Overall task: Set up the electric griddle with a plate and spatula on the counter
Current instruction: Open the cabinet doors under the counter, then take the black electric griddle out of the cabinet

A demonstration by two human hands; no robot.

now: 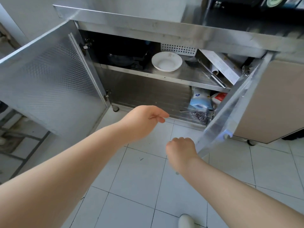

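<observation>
The fetching step is judged to be in hand: both doors of the steel cabinet [148, 89] under the tabletop [164, 28] stand open, and nothing has been taken out yet. The white plate [166, 61] lies on the upper shelf [181, 74], about mid-width. A dark appliance, taken to be the electric griddle [125, 58], sits at the left of that shelf in shadow. A long metal-handled utensil [212, 74], possibly the spatula, lies to the right of the plate; its head is too dark to be identified.

The left hand [144, 120] is held in front of the lower compartment, its grip loosely half-curled, thumb and fingertips nearly meeting, with nothing held or touched. The right hand [181, 149] is loosely clenched just beside the lower edge of the right door [230, 112]; whether the door is touched cannot be told, and nothing is seen in that grip.

A reach up and into the upper shelf is called for next, with the grip opened wide for the griddle's body or for the plate's rim.
</observation>
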